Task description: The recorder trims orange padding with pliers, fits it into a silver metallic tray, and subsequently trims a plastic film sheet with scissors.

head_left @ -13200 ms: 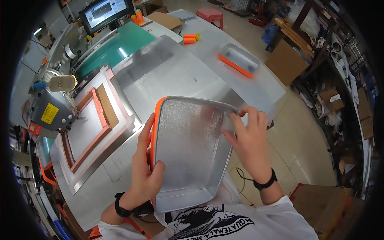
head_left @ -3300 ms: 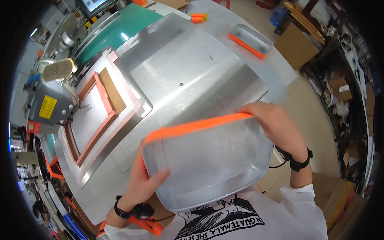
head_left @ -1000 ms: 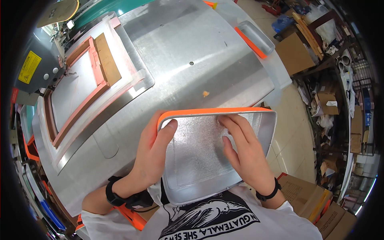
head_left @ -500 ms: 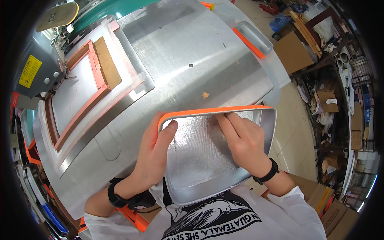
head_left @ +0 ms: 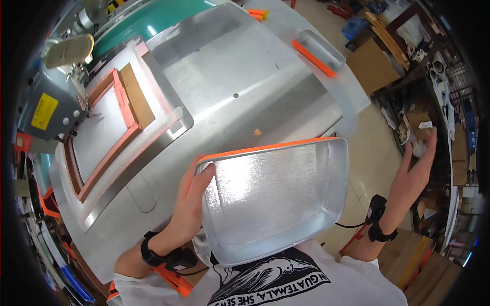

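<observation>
A rectangular silver metal tray [head_left: 275, 191] with rounded corners and an orange strip along its far side is tilted in front of my chest. My left hand [head_left: 190, 196] grips its left end, thumb inside the rim and fingers hidden behind the outer wall. Out to the right, apart from the tray, my right hand [head_left: 414, 171] is raised with thumb and fingers spread and nothing between them. Each wrist wears a black strap with a small box. Nothing lies inside the tray.
A broad metal worktop [head_left: 240, 71] spreads beyond the tray. On its left rests a pink-edged frame [head_left: 133, 109] beside a grey machine [head_left: 48, 104]. A smaller tray with an orange side [head_left: 324, 51] sits far right. Cardboard boxes [head_left: 372, 66] and cluttered shelves stand along the right.
My right hand has let go of the tray's far side and swung out to the right, its fingers opening. My left hand still holds the tray, which has barely shifted.
</observation>
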Demonstrator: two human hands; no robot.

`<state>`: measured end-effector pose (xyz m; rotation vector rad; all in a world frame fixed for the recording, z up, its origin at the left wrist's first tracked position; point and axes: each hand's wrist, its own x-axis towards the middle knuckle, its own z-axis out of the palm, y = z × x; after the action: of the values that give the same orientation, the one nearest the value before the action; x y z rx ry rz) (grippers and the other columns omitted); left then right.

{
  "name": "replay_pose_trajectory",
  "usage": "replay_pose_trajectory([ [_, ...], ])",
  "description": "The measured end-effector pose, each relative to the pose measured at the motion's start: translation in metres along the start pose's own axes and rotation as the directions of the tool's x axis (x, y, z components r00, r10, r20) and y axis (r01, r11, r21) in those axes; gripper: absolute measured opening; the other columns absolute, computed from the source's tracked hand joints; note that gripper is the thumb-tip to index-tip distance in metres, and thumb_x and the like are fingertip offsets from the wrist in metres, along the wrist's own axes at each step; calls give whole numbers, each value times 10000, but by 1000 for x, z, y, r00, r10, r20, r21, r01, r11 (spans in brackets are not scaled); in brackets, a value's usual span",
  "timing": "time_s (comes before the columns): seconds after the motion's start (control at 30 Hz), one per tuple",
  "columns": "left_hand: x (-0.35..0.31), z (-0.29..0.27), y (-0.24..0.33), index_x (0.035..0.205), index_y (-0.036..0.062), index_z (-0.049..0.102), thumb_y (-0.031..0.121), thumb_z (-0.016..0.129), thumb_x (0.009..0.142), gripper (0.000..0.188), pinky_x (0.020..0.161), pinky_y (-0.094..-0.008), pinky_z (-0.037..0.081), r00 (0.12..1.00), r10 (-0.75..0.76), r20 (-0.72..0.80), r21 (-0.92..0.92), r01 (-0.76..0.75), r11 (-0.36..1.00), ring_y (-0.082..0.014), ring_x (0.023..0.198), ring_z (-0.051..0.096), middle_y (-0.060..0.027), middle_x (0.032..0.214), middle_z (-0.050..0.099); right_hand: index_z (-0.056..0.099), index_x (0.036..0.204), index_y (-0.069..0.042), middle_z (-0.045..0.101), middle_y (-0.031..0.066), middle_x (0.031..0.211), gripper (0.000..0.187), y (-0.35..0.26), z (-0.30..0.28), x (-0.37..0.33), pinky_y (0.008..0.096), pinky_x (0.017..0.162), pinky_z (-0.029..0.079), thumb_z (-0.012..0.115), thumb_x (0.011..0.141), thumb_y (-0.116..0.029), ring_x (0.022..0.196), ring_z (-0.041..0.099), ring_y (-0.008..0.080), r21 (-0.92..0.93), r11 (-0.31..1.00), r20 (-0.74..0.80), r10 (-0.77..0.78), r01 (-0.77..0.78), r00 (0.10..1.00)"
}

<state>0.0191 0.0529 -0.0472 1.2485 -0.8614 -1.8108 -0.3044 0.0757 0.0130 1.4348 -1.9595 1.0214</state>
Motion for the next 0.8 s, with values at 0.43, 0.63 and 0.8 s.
replay_pose_trajectory([
  [0.43,104,209,34,1177,24,468,164,446,962,258,881,-225,356,682,609,405,-112,-624,774,-86,937,466,-13,1018,520,599,1127,6,609,200,1119,317,41,-23,-20,366,947,410,579,876,-187,1061,584,301,718,679,455,-291,-153,842],
  [0.63,138,321,36,1145,-4,530,113,500,927,250,951,-262,362,396,778,489,-295,-764,574,-138,1055,512,-57,1110,556,520,1174,44,539,163,1197,273,146,-62,5,334,916,402,479,928,-68,1087,509,231,-127,991,-686,-54,-45,726],
  [0.8,69,373,37,1075,-22,559,115,545,863,253,911,-266,392,208,892,402,-469,-790,395,-160,1058,530,-87,1004,610,530,1143,21,519,161,1224,301,189,-125,-55,379,947,393,559,864,-88,1115,502,264,-223,961,-598,-265,161,756],
])
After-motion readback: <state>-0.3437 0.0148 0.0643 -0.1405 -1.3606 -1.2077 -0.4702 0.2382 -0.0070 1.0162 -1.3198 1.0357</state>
